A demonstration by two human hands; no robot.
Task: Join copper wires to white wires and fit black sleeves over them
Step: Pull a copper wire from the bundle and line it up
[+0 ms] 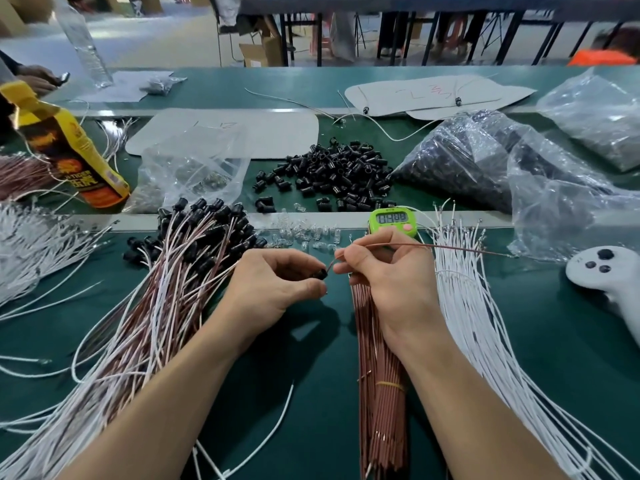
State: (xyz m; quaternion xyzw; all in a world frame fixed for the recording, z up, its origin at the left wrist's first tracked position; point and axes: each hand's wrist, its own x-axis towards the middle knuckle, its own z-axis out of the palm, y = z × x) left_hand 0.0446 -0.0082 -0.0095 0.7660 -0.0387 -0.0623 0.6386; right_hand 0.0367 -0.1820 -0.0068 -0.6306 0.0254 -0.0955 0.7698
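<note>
One thin copper-brown wire (450, 248) is in play. The right hand (388, 271) pinches it near its left end between thumb and forefinger; the rest trails right above the fan of loose white wires (485, 323). The left hand (273, 282) has its fingers curled round a small black plastic sleeve (320, 274), just beside the wire tip.

Step in hand: likely threading wire into sleeve. Whether the tip has entered is too small to tell. The next move calls for fine alignment and a straight push.

Surface: dark green bench mat (554, 341), heap of spare black sleeves (332, 178), tied bundle of copper wires (381, 393), green digital timer (393, 221).

Room: workshop, further benches (398, 3), cardboard boxes (258, 51) behind.
</note>
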